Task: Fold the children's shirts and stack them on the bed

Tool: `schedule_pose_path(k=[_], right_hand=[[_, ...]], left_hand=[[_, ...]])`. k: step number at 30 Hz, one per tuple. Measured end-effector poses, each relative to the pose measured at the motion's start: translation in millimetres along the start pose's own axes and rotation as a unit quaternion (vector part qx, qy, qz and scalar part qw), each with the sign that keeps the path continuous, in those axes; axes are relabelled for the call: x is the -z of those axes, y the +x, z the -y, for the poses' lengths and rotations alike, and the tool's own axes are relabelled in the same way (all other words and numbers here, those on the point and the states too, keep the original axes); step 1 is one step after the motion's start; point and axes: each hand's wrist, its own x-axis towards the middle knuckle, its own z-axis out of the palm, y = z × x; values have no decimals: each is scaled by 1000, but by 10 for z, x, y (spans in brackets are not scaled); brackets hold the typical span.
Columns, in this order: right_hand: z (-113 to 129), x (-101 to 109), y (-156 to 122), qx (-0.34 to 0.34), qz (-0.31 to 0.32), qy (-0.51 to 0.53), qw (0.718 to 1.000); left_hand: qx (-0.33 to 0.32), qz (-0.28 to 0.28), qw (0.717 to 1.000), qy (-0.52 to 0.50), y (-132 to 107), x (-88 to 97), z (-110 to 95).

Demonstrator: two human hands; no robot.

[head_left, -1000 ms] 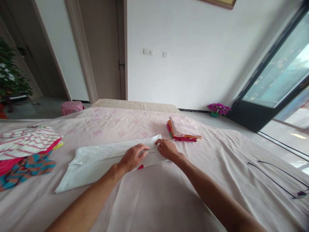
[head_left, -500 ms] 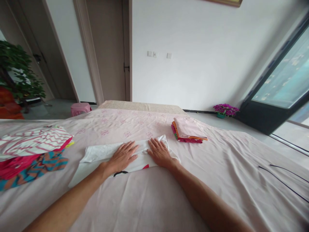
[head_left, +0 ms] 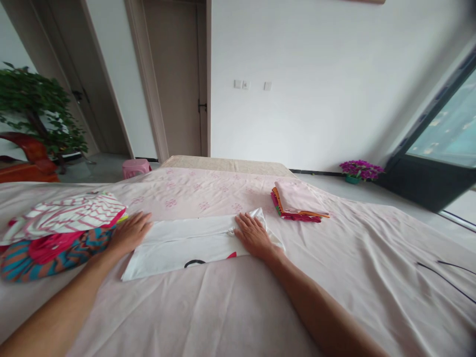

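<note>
A white garment (head_left: pixel 178 243) with a black and a red mark lies folded into a long strip on the pink cloth (head_left: pixel 230 307). My right hand (head_left: pixel 253 235) rests flat on its right end, fingers stretched out. At the left end is my left hand (head_left: pixel 131 233), palm down with its fingers extended, beside the garment's edge; whether it presses on the fabric I cannot tell. Left of that hand is a loose heap of clothes: a red-and-white striped piece (head_left: pixel 74 215), a red piece (head_left: pixel 55 245) and a blue-and-brown striped piece (head_left: pixel 22 260).
A stack of folded clothes (head_left: pixel 301 198) sits at the back right of the cloth. Dark cords (head_left: pixel 446 282) lie at the right. Beyond the cloth are a pink stool (head_left: pixel 136 168), a potted plant (head_left: pixel 40 109) and purple flowers (head_left: pixel 360 170).
My left hand has slid left along the white garment to its left end, and the fabric there lies flatter. My right hand stays in place. The view has turned slightly left.
</note>
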Motion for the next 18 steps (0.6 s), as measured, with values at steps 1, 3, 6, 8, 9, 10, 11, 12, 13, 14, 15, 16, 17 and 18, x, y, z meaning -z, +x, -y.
schedule_pose_path(k=[1,3,6,8,9,10,11,12,13,14,15,16,17,18], right_hand=[[2,23,-2,0,-5,9,1000],[14,85,-14,1,-26,29,999],[57,190,-50,7,-57,50,997],[95,244,-72,14,-59,54,997],[115,262,-78,16,-57,52,997],[134,272,-79,17,-54,49,997],[151,276,-76,19,-50,46,997],[166,273,-68,21,-45,43,998],[179,264,-56,22,-39,39,998],[190,252,-40,23,-35,36,998],[197,237,-22,24,-32,33,999],[201,221,-4,24,-31,32,999],[200,205,14,23,-33,31,999],[196,192,30,22,-36,32,999]], left_hand=[[11,-25,998,-56,-37,44,13],[38,-67,983,-165,-126,141,-17],[58,-82,962,-255,-253,286,-133],[57,-40,958,-279,-303,375,-210],[53,-13,957,-286,-316,417,-239],[47,12,957,-285,-321,457,-259],[39,31,958,-282,-320,493,-273],[30,44,959,-277,-317,526,-279],[19,52,962,-269,-313,554,-281],[8,59,964,-259,-311,577,-280],[-4,67,966,-249,-312,592,-279],[-14,78,968,-240,-315,601,-279],[-20,91,968,-232,-321,602,-281],[-21,105,968,-225,-328,596,-285]])
